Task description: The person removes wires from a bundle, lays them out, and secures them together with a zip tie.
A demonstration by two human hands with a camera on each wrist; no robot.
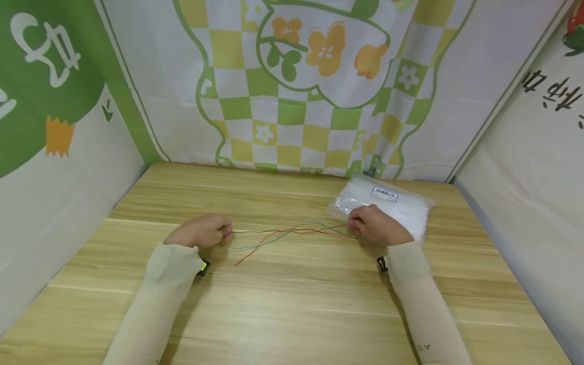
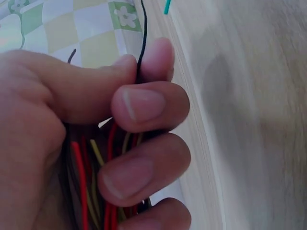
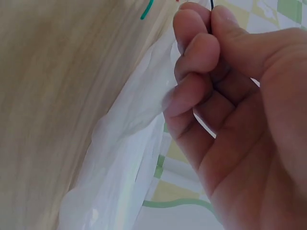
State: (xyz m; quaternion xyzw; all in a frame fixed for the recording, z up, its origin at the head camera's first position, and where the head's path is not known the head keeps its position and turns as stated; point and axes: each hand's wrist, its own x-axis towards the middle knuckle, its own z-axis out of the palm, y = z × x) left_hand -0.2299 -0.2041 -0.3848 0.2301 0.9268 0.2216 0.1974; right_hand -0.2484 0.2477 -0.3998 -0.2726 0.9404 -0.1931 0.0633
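Observation:
A thin black wire [image 1: 253, 232] stretches between my two hands above the table. My left hand [image 1: 203, 230] pinches one end with thumb and forefinger, as the left wrist view shows. Its other fingers curl round a bundle of red, yellow and dark wires [image 2: 82, 182]. My right hand [image 1: 377, 225] pinches the black wire at the far end, between thumb and fingertips; the palm below holds nothing. Between the hands, a red wire [image 1: 269, 236] and a green wire [image 1: 242, 248] cross the black one on the wooden table.
Behind and beside my right hand lies a clear plastic bag [image 1: 351, 192] with white contents and a barcode label [image 1: 385, 193]. The wooden table [image 1: 283, 314] meets a patterned curtain [image 1: 292, 111] at the back, with cloth walls on both sides.

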